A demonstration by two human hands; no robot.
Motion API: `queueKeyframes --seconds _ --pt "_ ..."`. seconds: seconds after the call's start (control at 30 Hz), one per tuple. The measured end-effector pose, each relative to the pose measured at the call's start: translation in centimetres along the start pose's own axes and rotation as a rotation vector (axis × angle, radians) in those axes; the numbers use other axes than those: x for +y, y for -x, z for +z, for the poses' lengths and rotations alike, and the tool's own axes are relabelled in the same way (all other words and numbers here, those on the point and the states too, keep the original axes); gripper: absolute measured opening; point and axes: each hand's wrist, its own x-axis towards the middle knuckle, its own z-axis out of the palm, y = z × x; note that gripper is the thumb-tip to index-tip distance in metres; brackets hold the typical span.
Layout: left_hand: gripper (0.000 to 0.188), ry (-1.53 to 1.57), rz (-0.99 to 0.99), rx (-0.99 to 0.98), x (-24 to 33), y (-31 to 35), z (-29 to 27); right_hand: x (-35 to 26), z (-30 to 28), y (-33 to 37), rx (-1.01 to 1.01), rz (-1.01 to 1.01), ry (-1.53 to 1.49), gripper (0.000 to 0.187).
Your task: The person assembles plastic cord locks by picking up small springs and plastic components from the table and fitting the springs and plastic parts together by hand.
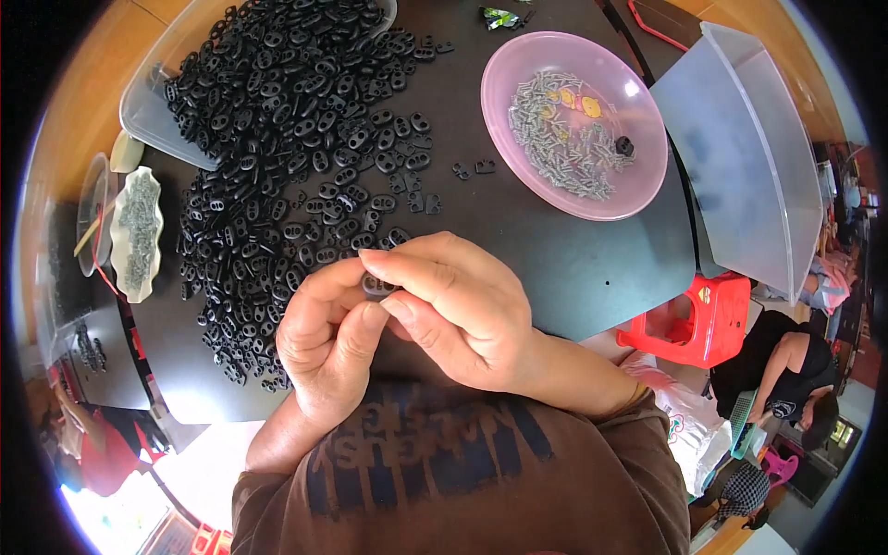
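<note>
A small black two-hole cord lock (376, 285) is held between the fingertips of both my hands, in front of my chest. My left hand (324, 342) pinches it from the left with thumb and index finger. From the right, my right hand (467, 310) closes its thumb and fingers on it, hiding part of it. Just beyond my hands spreads a large heap of black cord locks (277, 120), spilling from a clear plastic bin (148, 125) onto the dark table (555, 259). Several small square black pieces (414, 180) lie at the heap's right edge.
A pink bowl (495, 120) at the far right holds many small metal springs (560, 139) and one black piece (624, 146). A scalloped white dish (118, 231) stands left. Right of the table are a translucent bin (740, 157), a red stool (712, 324) and a seated person (786, 370).
</note>
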Motion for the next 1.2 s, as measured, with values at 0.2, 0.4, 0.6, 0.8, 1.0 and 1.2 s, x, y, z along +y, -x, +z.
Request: queueKeyframes --seconds 0.2,0.4,0.6,0.8,1.0,1.2 --pt "0.043 0.003 -0.02 -0.084 -0.2 0.5 -0.6 -2.2 -5.0 -0.4 0.045 -0.037 0.367 0.027" --pt "0.027 0.016 -0.091 -0.101 0.3 0.4 -0.5 -5.4 -15.9 -2.0 0.839 -0.085 0.883 0.027" --pt "0.022 0.04 -0.107 -0.104 0.4 0.5 -0.4 -5.7 -27.2 -0.9 0.726 0.196 1.66 0.025" --pt "0.021 0.062 -0.15 -0.079 0.3 0.3 -0.6 -5.4 -26.3 -1.2 0.654 0.258 1.566 0.024" --pt "0.02 0.045 -0.175 -0.129 0.1 0.1 -0.3 -5.0 -19.1 -2.8 0.047 0.063 1.297 0.026" --pt "0.019 0.015 -0.191 -0.102 -0.1 0.2 -0.5 2.0 -17.4 -3.4 -0.326 0.116 1.387 0.02"
